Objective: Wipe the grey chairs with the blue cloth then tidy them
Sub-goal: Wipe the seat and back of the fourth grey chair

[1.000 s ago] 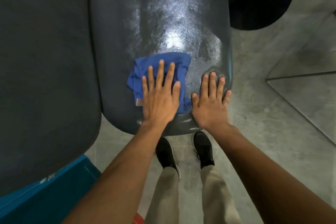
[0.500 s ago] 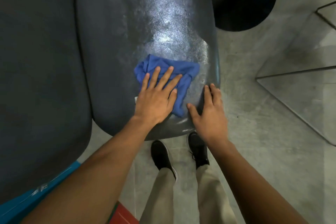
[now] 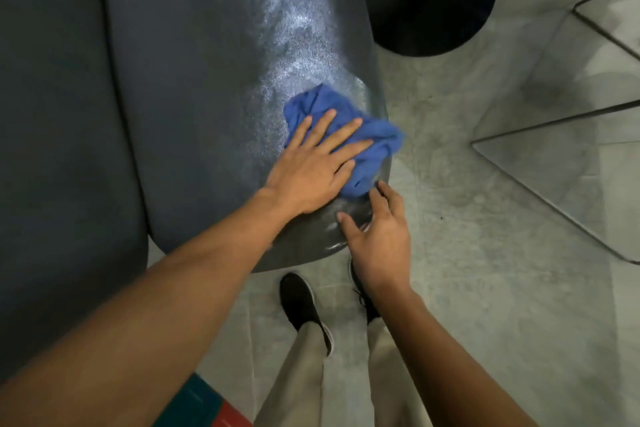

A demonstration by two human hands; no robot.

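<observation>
A pale concrete floor (image 3: 485,218) lies under two grey chairs set side by side, with a round black base (image 3: 433,0) near the far right. On the glossy grey chair (image 3: 225,80), the left hand (image 3: 311,166) presses flat, fingers straight and spread, on the crumpled blue cloth (image 3: 374,146) at the seat's right edge. The right hand (image 3: 377,236) rests at the seat's near right corner, fingers loosely bent, holding nothing, fingertips just beside the cloth. The other grey chair (image 3: 52,114) stands to the left. Black shoes (image 3: 301,305) stand below.
</observation>
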